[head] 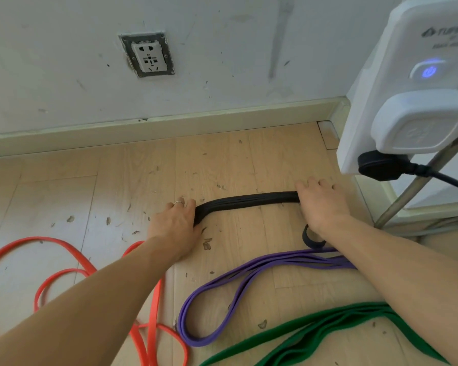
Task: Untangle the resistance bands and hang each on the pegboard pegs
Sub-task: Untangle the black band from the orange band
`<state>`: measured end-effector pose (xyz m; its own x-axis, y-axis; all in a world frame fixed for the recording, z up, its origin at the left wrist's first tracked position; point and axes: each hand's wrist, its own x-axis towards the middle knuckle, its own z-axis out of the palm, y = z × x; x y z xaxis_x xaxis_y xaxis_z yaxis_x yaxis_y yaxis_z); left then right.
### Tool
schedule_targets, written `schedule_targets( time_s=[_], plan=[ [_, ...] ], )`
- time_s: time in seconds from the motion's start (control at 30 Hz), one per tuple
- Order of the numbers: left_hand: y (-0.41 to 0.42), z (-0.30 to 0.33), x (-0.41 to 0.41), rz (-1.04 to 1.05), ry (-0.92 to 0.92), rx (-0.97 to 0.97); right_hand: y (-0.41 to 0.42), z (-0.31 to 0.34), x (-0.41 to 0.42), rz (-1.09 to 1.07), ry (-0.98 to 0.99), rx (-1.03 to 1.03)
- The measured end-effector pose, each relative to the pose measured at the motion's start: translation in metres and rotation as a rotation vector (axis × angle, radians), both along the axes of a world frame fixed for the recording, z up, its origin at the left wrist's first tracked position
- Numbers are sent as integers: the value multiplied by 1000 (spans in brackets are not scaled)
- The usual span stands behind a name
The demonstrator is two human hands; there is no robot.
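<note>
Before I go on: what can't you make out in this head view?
- Pegboard: out of frame.
- Black band: ends hidden under left hand and right hand.
- Orange band, green band: cut off by bottom edge.
- Purple band: runs behind right forearm.

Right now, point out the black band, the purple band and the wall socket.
black band [249, 200]: head view, middle of the stretch between the hands.
purple band [222, 286]: head view, its strands on the floor.
wall socket [149, 58]: head view, white faceplate.
</note>
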<state>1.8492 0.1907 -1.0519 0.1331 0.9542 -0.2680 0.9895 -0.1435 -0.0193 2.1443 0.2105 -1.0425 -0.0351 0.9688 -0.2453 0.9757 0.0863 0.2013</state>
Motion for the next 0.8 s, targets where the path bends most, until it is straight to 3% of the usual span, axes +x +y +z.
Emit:
schedule_targets(
  time_s=[0.2, 0.37, 0.57, 0.8],
  plan=[
    [-9, 4, -3, 48, 54, -133, 1, 6, -7, -190, 193, -160],
    [-19, 8, -10, 19, 92, -191, 5, 9, -2, -285, 195, -254],
    [-17, 8, -13, 48, -29, -120, 5, 6, 10, -101, 103, -129],
    [-11, 6, -17, 72, 10, -36, 1, 1, 14, 6, -114, -15]
  ],
)
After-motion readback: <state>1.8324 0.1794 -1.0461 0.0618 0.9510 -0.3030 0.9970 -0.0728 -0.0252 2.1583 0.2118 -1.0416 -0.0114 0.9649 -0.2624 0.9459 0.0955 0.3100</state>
